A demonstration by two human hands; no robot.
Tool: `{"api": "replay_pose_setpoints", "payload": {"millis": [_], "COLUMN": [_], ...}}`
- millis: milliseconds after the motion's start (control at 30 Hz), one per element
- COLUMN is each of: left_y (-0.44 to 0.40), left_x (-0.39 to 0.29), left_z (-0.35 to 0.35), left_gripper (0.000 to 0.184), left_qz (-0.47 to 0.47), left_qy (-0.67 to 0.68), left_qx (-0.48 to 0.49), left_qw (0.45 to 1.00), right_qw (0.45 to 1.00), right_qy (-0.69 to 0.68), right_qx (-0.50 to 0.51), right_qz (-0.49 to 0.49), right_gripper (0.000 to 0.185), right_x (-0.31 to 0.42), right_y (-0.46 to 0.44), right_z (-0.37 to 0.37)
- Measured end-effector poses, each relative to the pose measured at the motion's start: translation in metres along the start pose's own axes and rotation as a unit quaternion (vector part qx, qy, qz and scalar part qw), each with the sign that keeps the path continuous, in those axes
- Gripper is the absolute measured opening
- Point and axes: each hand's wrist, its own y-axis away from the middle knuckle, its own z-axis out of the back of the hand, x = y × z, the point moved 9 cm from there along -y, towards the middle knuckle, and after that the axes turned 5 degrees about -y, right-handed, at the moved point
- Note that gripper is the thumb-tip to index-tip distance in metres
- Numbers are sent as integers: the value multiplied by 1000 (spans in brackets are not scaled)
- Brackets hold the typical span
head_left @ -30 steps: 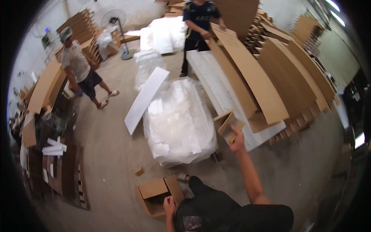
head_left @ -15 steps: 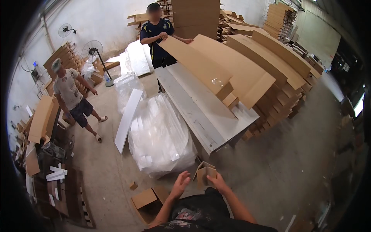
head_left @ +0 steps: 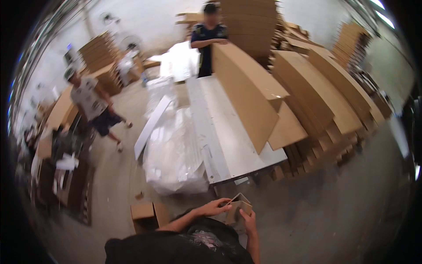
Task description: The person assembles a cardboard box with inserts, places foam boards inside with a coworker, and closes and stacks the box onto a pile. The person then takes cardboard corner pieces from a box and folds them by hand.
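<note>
In front of my body I hold a small folded piece of brown cardboard, bent so that its upper edge forms an angle. My right hand grips its right side, thumb on the near face. At the left edge, the fingers of my left hand close on the same piece; its far side hides some fingertips. Just beyond stands a long table with a pale top. On it, a person at the far end holds a long cardboard box tipped on its side.
Plastic-wrapped white goods stand left of the table, with a white strip leaning there. An open carton sits on the floor at my left. Stacked long cardboard fills the right. Another person walks at the left.
My left hand has come across onto the folded cardboard, which my right hand was holding alone. The person at the table has tipped the long box upright on its side. My view has shifted.
</note>
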Motion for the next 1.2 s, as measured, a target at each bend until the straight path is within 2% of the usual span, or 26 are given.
{"api": "replay_pose_setpoints", "payload": {"millis": [33, 67, 133, 167, 267, 400, 600, 700, 800, 833, 900, 933, 967, 1033, 1067, 1133, 1167, 1200], "left_y": [2, 1, -9, -17, -19, -20, -36, -38, -35, -34, -30, -27, -28, -32, -36, -47, -47, -46], "left_x": [0, -18, -29, -31, -44, -52, -32, -40, -39, -37, -31, -32, -27, -19, -10, 8, 13, 9], "left_z": [-2, -1, 3, 4, 11, 28, 69, 99, 133, 143, 160, 167, 167, 182, 186, 189, 194, 195], "left_gripper": [71, 71, 75, 78, 81, 79, 76, 81, 88, 88, 86, 83, 83, 78, 77, 79, 81, 87], "left_qz": [-2, -2, -20, -38, -67, -46, -41, -62, -34, -38, -27, -47, -48, -61, -50, -56, -68, -49], "left_qy": [14, -18, -47, -61, -25, 0, 46, 61, 66, 77, 61, 113, 118, 128, 154, 177, 166, 148], "left_qx": [7, 18, 11, 1, -44, -63, -102, -125, -144, -148, -162, -170, -168, -195, -194, -210, -231, -208], "left_qw": [1000, 1000, 999, 997, 997, 997, 993, 988, 987, 985, 984, 978, 978, 971, 968, 960, 956, 966], "right_qw": [1000, 999, 996, 997, 992, 992, 995, 991, 969, 967, 949, 904, 903, 883, 886, 921, 923, 959], "right_qy": [-5, 22, -92, -60, -117, -108, 46, 92, 168, 179, 256, 356, 361, 403, 397, 320, 311, 228], "right_qx": [-19, 17, -6, 28, 48, 69, 85, 91, 175, 177, 145, 150, 148, 230, 226, 221, 225, 168], "right_qz": [-20, -40, -11, -38, 18, -1, -39, -17, 50, 47, 112, 182, 179, 75, 83, 12, 21, -12], "right_gripper": [55, 55, 53, 53, 53, 52, 56, 56, 63, 63, 59, 57, 57, 60, 60, 61, 61, 57], "right_x": [2, 3, 15, 17, 35, 50, 79, 105, 130, 134, 146, 152, 156, 142, 140, 113, 108, 106], "right_y": [-2, -6, -15, -16, -27, -46, -86, -100, -119, -124, -134, -146, -155, -172, -183, -209, -215, -212], "right_z": [7, 3, 11, 6, 2, -10, -47, -79, -135, -150, -168, -172, -171, -189, -188, -187, -207, -213]}}
